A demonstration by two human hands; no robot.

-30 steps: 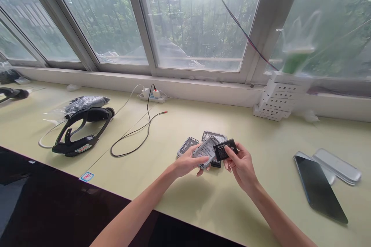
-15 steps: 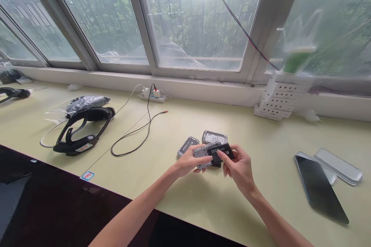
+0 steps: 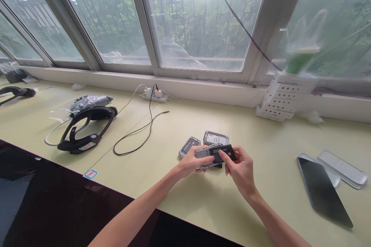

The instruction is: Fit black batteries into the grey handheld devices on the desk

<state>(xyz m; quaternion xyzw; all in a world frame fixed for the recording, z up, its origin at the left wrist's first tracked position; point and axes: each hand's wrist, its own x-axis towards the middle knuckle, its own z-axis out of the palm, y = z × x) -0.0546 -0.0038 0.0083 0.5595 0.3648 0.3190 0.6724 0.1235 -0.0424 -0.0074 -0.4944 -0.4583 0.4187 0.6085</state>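
Observation:
My left hand is closed around a small grey device casing with an open battery bay. Between the thumb and fingers of my right hand is a black battery printed "3000mAh". The battery lies partly over the casing, its right end sticking out past it; whether it sits in the bay I cannot tell. Behind my left hand, a similar device on the table carries a black 3000mAh battery. Another casing, with a white label inside, rests behind the held one. Something dark under my hands is mostly hidden.
A black headset lies at left beside a plastic-wrapped bundle. A black cable runs to a power strip. White boxes are stacked by the window. At right lie a dark flat panel and pale covers.
The battery has slid slightly left over the casing, with both hands keeping their hold. The whole view has shifted a little, so the surroundings appear slightly farther right.

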